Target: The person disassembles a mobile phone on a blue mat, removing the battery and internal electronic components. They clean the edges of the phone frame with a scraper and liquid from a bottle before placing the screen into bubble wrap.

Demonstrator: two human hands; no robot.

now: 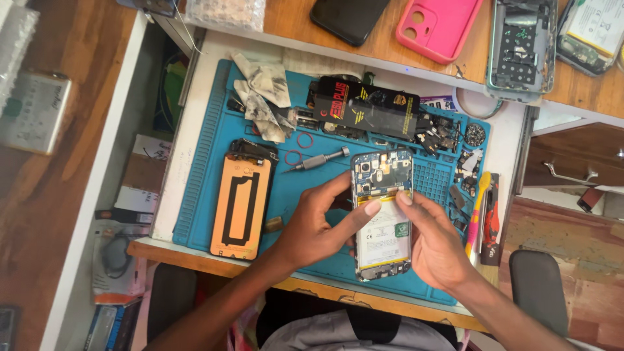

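Blue silicone work mat (208,195) is carrying an opened phone (382,214) with its back removed, circuit board and white battery exposed; the left hand (312,227) is gripping the phone's left edge while the right hand (439,244) is cupping its right edge, both forefingers pressing where board meets battery. Judged step: working that junction, needing light, even fingertip pressure. A screwdriver (318,160) is lying just beyond the left fingers, a detached screen panel (240,205) further left.
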